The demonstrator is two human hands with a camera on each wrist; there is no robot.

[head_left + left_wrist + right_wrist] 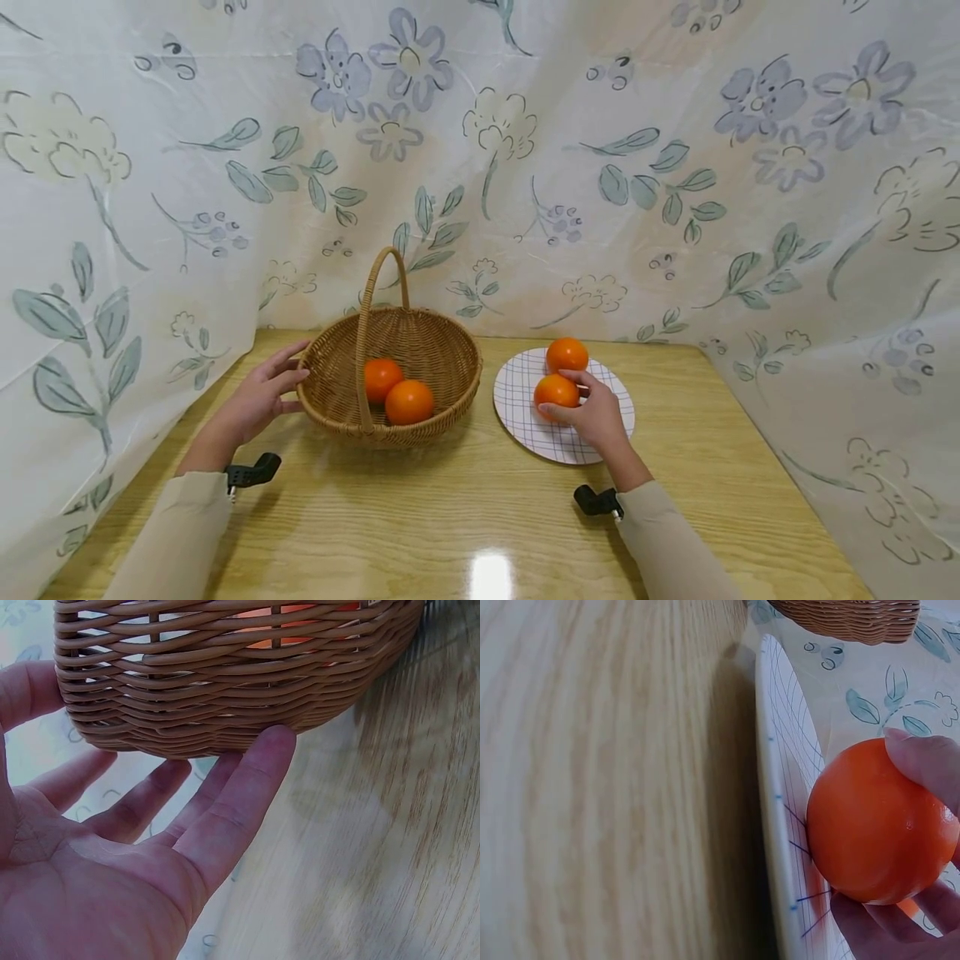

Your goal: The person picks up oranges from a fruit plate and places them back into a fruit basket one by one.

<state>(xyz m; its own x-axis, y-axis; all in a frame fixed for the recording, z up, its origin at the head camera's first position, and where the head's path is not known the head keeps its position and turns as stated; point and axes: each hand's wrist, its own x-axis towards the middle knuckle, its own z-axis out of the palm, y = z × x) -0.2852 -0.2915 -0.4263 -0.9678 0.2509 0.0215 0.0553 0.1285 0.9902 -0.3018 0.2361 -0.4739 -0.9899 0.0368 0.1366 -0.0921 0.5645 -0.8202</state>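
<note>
A wicker basket (450, 417) with a tall arched handle stands left of centre, holding two smooth, round orange fruits (409, 402). At its left side, my left hand (258, 396) touches the rim and wall with extended fingers; the left wrist view shows fingertips against the weave (210, 697). To the right, a white plate (517, 425) with a blue grid pattern carries two more such fruits. My right hand (600, 414) grips the nearer fruit (877, 825) between thumb and fingers, low over the plate. The other fruit (567, 355) sits just behind it.
A wooden table (465, 500) lies under everything. Floral cloth (510, 167) hangs along the back and both sides, close behind the basket. Black camera mounts (255, 471) are on both wrists.
</note>
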